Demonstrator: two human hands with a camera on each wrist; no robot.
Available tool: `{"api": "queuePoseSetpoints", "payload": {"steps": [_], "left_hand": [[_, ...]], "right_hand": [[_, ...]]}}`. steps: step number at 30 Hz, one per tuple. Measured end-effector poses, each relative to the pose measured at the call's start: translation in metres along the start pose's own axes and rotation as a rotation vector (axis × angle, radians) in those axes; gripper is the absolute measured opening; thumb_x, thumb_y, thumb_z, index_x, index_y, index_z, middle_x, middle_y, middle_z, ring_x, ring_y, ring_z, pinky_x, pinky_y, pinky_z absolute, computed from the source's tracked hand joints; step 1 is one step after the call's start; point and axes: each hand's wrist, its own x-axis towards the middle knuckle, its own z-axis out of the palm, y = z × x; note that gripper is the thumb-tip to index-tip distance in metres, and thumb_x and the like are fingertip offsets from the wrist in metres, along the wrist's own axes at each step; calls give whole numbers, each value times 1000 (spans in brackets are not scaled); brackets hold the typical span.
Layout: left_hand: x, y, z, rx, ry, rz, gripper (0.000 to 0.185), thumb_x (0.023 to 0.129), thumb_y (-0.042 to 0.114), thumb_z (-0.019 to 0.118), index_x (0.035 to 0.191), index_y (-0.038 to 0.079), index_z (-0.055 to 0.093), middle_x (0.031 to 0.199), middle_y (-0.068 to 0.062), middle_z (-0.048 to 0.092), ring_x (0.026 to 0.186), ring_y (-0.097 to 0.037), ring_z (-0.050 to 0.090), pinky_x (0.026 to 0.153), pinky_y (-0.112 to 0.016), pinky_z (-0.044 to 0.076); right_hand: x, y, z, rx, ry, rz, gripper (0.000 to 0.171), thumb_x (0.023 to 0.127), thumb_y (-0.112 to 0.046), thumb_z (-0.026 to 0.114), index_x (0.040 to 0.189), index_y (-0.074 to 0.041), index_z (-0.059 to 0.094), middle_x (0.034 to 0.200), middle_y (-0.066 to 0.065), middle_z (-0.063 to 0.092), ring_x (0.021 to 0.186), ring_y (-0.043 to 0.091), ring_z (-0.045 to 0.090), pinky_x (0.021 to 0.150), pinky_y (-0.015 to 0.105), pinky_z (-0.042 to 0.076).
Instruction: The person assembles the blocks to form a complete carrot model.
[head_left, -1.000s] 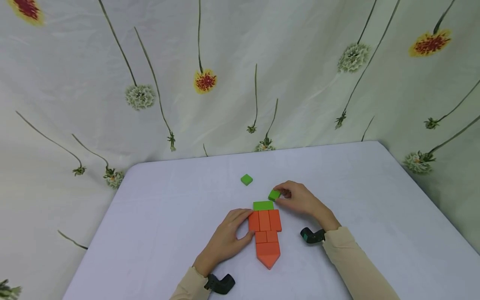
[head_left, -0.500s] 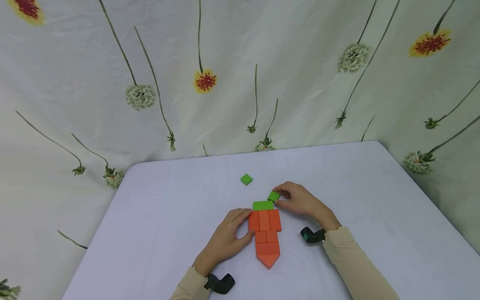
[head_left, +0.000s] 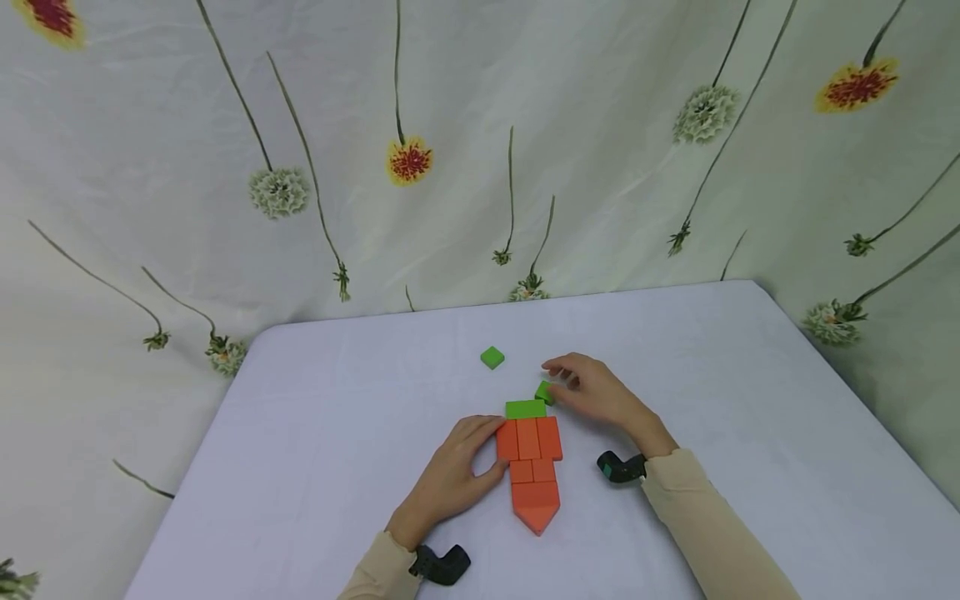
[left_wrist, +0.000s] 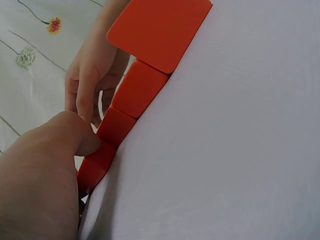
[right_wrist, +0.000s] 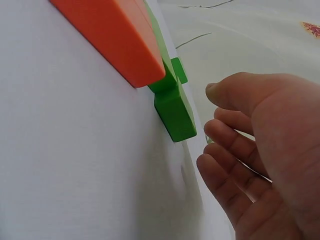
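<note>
Step in hand appears to be topping the orange blocks [head_left: 531,467] with green; right hand [head_left: 596,393], fingers loosely spread, hovers just beside the small green block [head_left: 544,392] on the table [head_left: 750,433]; left hand [head_left: 453,479] braces the orange side; next move calls for nudging that block square against the green bar [head_left: 526,409]

Small green block [head_left: 544,392]: square, flat on table, just beside upper right corner of green bar [head_left: 526,409]; touching or not, cannot tell. Bar tops orange blocks [head_left: 530,439] forming downward-pointing carrot shape. Second green square [head_left: 492,357] lies apart, farther back.
</note>
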Motion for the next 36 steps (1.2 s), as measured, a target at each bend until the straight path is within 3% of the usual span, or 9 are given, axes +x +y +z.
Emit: {"api": "queuePoseSetpoints", "payload": {"steps": [14, 28, 36], "left_hand": [[-1, 0, 0, -12, 13, 8, 55, 95, 28, 73, 144, 10, 59, 145, -2, 58, 138, -17, 49, 117, -38, 45], [-2, 0, -1, -16, 19, 12, 54, 94, 28, 74, 143, 10, 60, 144, -1, 59, 137, -15, 50, 115, -38, 46], [-1, 0, -1, -20, 19, 23, 54, 94, 28, 74, 143, 10, 59, 144, -1, 58, 137, -15, 49, 116, -37, 45]], "right_hand": [[45, -27, -3, -134, -73, -42, 38, 100, -16, 67, 136, -3, 64, 126, 13, 70, 111, 28, 64, 94, 43, 58], [87, -31, 21, -184, -179, -58, 45, 103, -15, 62, 147, -8, 55, 147, 11, 59, 124, 27, 62, 107, 43, 53], [98, -34, 29, -214, -211, -84, 45, 103, -17, 63, 146, -6, 56, 149, 11, 57, 133, 28, 57, 117, 43, 44]]}}
